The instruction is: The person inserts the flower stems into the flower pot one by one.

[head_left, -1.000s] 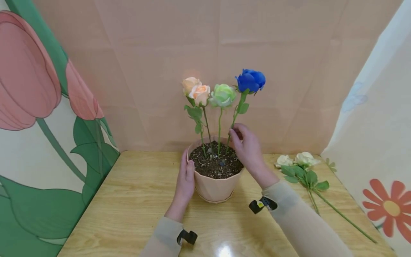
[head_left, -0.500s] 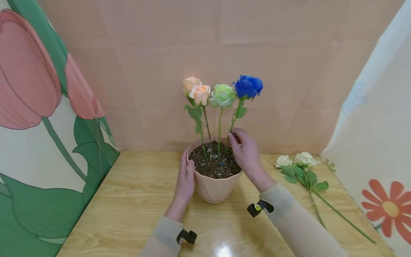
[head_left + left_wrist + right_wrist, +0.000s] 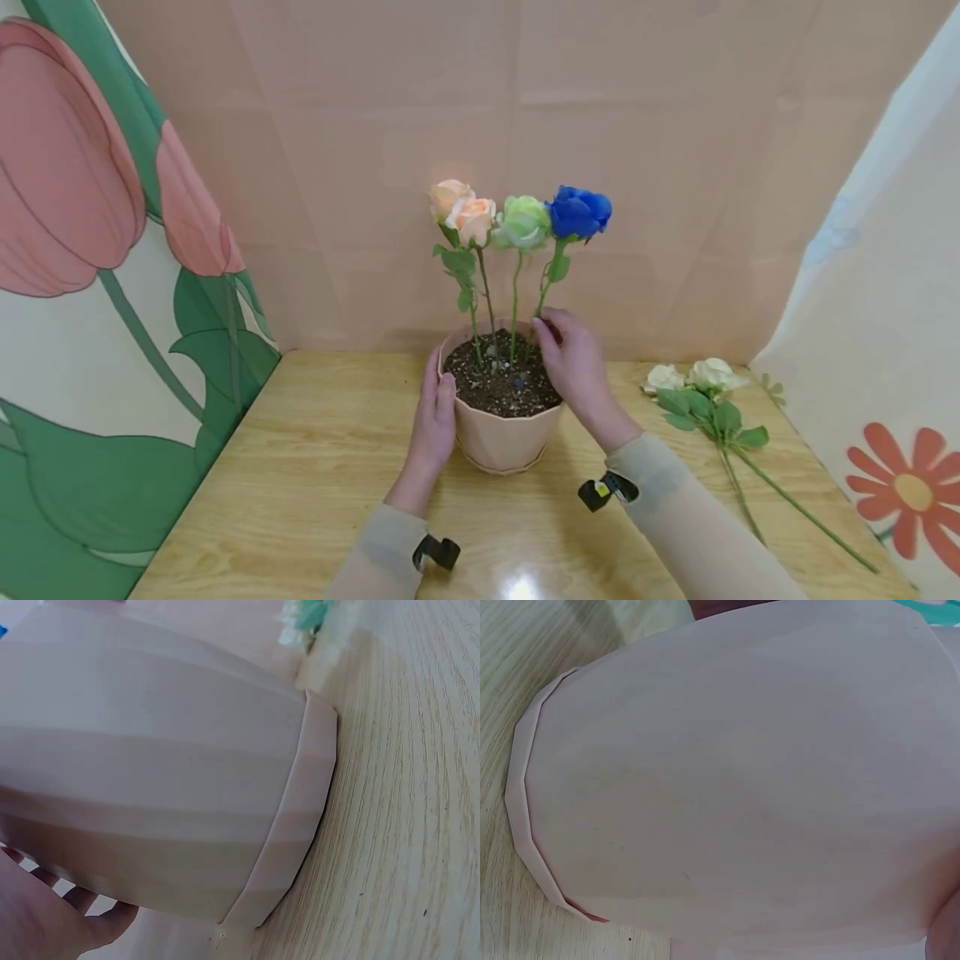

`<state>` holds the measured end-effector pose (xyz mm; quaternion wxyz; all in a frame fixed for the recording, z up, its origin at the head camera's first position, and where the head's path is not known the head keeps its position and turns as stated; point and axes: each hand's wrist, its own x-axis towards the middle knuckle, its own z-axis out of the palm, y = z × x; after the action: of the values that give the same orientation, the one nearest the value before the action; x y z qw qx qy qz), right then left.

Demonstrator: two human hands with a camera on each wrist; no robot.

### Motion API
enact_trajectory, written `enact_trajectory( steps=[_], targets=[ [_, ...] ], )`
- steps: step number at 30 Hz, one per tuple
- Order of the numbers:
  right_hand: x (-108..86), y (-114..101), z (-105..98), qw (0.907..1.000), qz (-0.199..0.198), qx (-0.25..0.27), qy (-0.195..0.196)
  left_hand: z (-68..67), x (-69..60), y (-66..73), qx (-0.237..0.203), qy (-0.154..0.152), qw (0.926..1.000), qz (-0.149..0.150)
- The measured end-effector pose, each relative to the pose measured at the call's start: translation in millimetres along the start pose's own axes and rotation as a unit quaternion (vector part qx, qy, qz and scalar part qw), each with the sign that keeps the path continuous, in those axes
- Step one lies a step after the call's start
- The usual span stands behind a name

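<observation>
A pale pink faceted flowerpot (image 3: 504, 437) of dark soil (image 3: 498, 392) stands on the table. My left hand (image 3: 435, 417) rests flat against the pot's left side, thumb near the rim; the left wrist view shows its fingers (image 3: 105, 924) along the wall. My right hand (image 3: 579, 362) pinches the green stem of a blue rose (image 3: 580, 212) between thumb and forefinger, low over the pot's right side. The stem leans slightly right, its lower end in the soil. Left of it stand a green rose (image 3: 522, 222) and two peach roses (image 3: 472, 221). Only the pot's wall fills most of the right wrist view.
Two white roses (image 3: 712, 375) with long leafy stems lie on the wooden table (image 3: 315, 467) at the right. A pink cloth (image 3: 360, 167) hangs close behind the pot. Flower-printed panels (image 3: 67, 200) flank the table on both sides.
My right hand has moved down a little with the blue rose, whose bloom now sits lower and slightly further left, beside the green one. The left hand has stayed on the pot.
</observation>
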<state>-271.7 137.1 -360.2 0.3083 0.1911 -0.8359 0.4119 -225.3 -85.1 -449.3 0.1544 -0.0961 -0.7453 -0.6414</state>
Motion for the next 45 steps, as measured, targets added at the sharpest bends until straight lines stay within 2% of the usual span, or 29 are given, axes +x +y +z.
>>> enact_trajectory(
  steps=[7,12,22,45],
  targets=[
    [-2.1,-0.3,0.5,0.9998,-0.008,-0.018,0.009,0.7,0.7,-1.9,-0.001,0.001,1.0000,0.000],
    [-3.5,-0.6,0.9,0.9996,-0.002,-0.027,0.000,1.5,0.5,-2.5,0.002,-0.002,1.0000,-0.002],
    [-9.8,-1.2,-0.3,0.9989,0.043,0.000,-0.018,1.2,-1.8,-0.6,0.002,0.002,0.9999,-0.010],
    [-5.0,-0.2,-7.6,0.9968,0.075,0.024,-0.015,1.8,-1.1,-0.1,0.004,0.001,1.0000,-0.008]
  ],
)
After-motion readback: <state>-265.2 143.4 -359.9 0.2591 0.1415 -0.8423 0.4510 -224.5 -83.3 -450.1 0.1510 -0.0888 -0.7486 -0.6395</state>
